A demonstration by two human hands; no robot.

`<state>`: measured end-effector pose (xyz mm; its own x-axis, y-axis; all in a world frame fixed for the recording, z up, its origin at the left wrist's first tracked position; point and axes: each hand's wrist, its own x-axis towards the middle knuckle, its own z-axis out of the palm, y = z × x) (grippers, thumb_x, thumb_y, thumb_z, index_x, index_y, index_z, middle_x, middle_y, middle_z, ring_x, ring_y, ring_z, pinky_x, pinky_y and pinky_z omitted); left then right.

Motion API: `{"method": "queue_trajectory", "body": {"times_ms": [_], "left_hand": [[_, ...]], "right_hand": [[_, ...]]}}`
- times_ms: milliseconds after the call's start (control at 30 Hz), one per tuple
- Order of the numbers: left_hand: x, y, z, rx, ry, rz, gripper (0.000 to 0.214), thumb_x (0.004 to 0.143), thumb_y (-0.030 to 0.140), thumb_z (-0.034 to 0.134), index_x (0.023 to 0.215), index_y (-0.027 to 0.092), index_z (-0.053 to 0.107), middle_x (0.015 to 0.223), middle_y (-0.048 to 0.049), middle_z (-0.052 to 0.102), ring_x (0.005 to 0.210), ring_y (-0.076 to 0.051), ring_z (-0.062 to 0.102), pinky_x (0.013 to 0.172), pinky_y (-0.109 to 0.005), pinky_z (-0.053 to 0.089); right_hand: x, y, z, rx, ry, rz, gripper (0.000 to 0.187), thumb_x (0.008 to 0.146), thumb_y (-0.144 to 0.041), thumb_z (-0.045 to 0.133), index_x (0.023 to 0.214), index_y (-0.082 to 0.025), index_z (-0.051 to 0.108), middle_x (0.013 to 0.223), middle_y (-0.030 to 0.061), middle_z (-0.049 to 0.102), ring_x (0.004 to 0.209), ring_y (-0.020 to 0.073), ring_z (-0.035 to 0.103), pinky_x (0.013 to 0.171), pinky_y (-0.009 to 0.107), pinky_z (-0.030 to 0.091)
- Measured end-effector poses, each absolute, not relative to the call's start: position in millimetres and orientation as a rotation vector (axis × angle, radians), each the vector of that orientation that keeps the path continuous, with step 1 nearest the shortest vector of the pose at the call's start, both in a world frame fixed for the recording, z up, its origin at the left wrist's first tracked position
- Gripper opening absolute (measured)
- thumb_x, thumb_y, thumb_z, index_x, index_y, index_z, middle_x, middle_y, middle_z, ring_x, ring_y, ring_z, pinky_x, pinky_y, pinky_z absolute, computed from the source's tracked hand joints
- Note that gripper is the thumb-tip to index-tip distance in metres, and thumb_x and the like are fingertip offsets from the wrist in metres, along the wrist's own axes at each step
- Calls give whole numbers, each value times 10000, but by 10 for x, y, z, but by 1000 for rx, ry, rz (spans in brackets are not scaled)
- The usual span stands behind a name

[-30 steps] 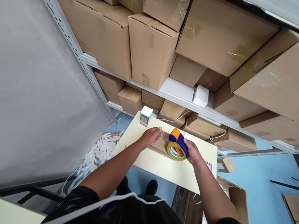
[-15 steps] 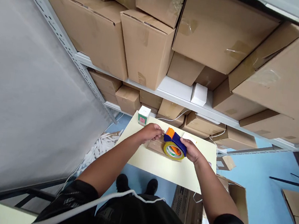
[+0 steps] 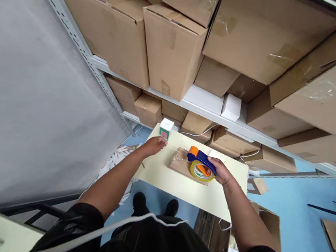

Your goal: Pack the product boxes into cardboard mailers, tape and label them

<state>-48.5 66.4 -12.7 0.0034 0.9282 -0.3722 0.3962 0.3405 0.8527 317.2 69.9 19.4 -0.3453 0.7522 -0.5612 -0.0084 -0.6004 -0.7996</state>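
Note:
My right hand [image 3: 219, 169] is wrapped round the handle of a blue and orange tape dispenser [image 3: 200, 157]. A roll of clear yellowish tape [image 3: 192, 170] sits in it. Beneath the dispenser lies a small flat cardboard box [image 3: 178, 163] on the cream table [image 3: 164, 182], partly hidden by it. Out to the left, my left hand [image 3: 155, 146] has its fingertips pinched together; whatever they hold is too small or clear to make out. Just beyond those fingertips stands a small white and green box [image 3: 166, 129].
Shelves packed with cardboard boxes [image 3: 171, 52] rise beyond the table. A white box [image 3: 232, 107] sits on the middle shelf. An open carton [image 3: 269, 224] stands on the floor at right. White scraps [image 3: 112, 166] are heaped left of the table, beside the grey wall [image 3: 44, 106].
My left hand has moved left, away from the dispenser and towards the white and green box. More of the cardboard box shows. The dispenser stays over it in my right hand.

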Motion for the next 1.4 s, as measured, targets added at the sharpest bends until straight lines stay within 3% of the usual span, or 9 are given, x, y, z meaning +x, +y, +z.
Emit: {"method": "queue_trajectory", "body": {"times_ms": [133,333,433,500,667,833,1133,1300,1400], "left_hand": [[-220,584,-565,1367,1636,580,238,939,351,474,848,193,628,807,-36,687,762,-202,656,693,-300,489],[194,422,-901,1434,1653,512,261,986,291,431,863,184,635,930,-100,702,932,-252,683,860,-370,515],[162,389,-916,1437,1714,492,283,982,347,492,1090,143,655,1192,-174,674,1101,-301,672,964,-428,510],[64,380,-847,1494,1754,513,441,943,354,564,1317,123,590,1394,-213,590,1269,-339,608,1063,-468,479],[-23,400,-506,2033,1306,654,777,903,316,600,1626,205,337,1685,-105,356,1574,-289,285,1292,-448,263],[194,455,-403,2126,1256,440,1125,789,593,772,1676,207,199,1743,-126,199,1607,-363,171,1292,-532,212],[187,518,-434,2199,1327,297,1094,821,715,685,1679,243,197,1750,-94,179,1606,-357,178,1283,-533,212],[178,529,-481,2239,1343,290,1096,822,738,660,1680,241,195,1751,-96,181,1600,-356,204,1275,-518,245],[173,535,-519,2254,1327,316,1096,824,730,661,1680,232,191,1750,-98,185,1593,-339,235,1272,-490,264]], "right_hand": [[3110,702,226,-1384,-1041,1994,448,712,-586,895,727,-171,726,621,30,725,525,157,639,567,272,521],[3062,735,238,-1447,-1066,1984,464,694,-611,896,737,-181,727,670,32,740,586,169,674,607,277,543],[3067,744,228,-1459,-1049,1972,477,687,-618,895,755,-174,734,697,43,754,625,183,696,646,289,556],[3072,747,217,-1456,-1044,1968,481,685,-614,897,757,-166,735,700,46,756,618,177,689,644,285,549],[3064,755,211,-1467,-1082,1962,503,683,-636,885,721,-165,714,602,16,695,493,129,580,532,258,466],[3031,764,294,-1490,-1142,1951,521,643,-650,894,730,-169,713,650,26,711,584,162,630,618,286,498],[3240,798,608,-1779,-1509,1742,559,627,-691,870,648,-176,652,593,12,665,557,150,562,566,271,421],[4131,764,736,-1958,-1527,1638,613,669,-753,810,737,-152,712,692,77,729,588,172,602,583,286,442],[4792,682,699,-2053,-1560,1579,590,714,-749,776,693,-165,699,668,74,717,578,169,578,574,291,421]]}}
